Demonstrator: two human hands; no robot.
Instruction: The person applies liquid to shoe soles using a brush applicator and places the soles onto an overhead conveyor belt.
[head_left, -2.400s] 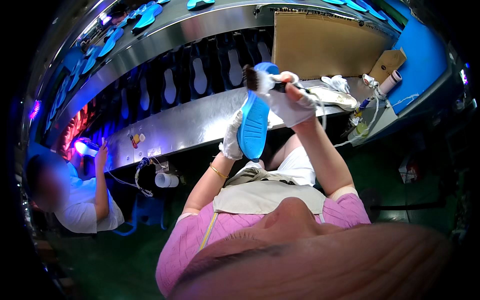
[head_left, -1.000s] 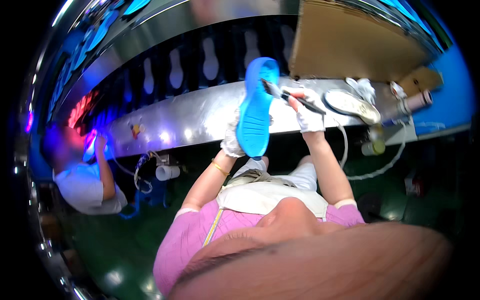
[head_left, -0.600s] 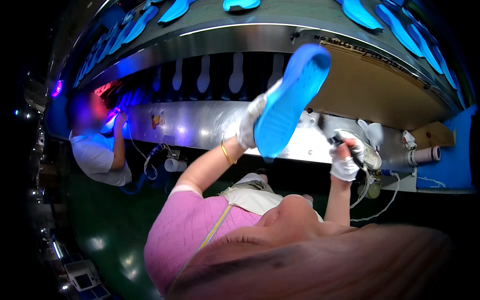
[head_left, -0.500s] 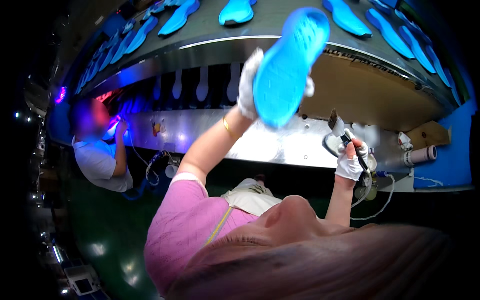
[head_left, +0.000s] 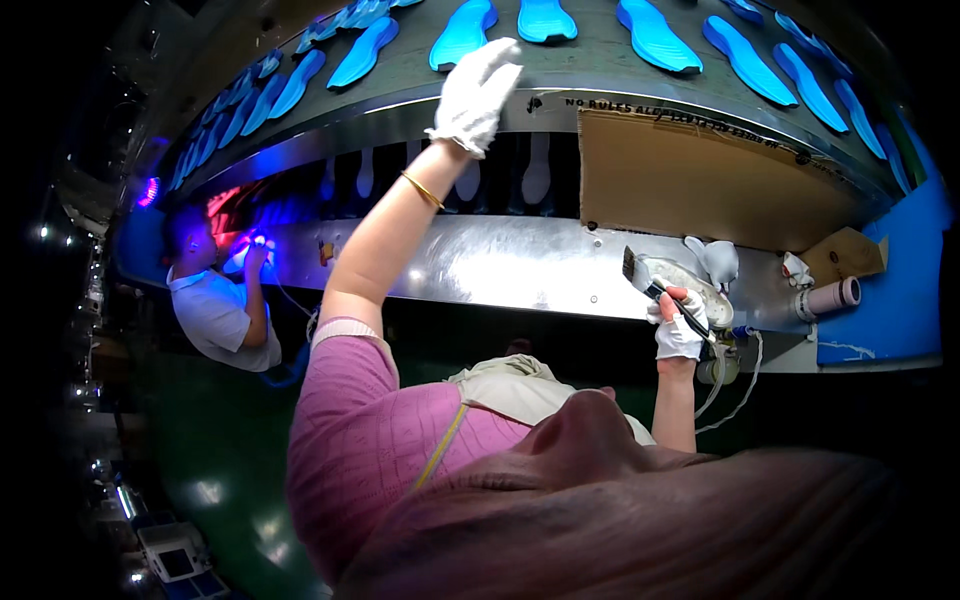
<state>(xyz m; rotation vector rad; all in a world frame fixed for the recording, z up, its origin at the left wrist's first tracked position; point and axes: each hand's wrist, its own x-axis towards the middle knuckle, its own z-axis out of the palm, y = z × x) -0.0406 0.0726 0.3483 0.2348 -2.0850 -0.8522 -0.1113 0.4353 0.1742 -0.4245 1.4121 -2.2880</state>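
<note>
My left hand (head_left: 472, 102), in a white glove, reaches up to the near edge of the belt with its fingers stretched out and holding nothing. Just beyond it lies a blue shoe sole (head_left: 463, 30) on the belt; whether the fingertips touch it I cannot tell. Lower on the right, my right hand (head_left: 681, 325) wears a white glove with bare fingertips showing. It grips a brush (head_left: 660, 293) with a dark handle, bristles pointing up and left. Behind that hand a pale, stained dish (head_left: 708, 298) rests on the metal ledge, partly hidden.
More blue soles (head_left: 655, 38) line the curved belt (head_left: 590, 72). Below it runs a shiny metal ledge (head_left: 500, 262), with a cardboard sheet (head_left: 690, 185) behind. White cloth (head_left: 715, 260) and a pinkish roll (head_left: 830, 298) are at right. At left, a co-worker (head_left: 222, 310) handles a lit object.
The blue sole that my left hand held up is out of it, and that hand has opened near the belt. My right hand keeps the brush, slightly further left in view.
</note>
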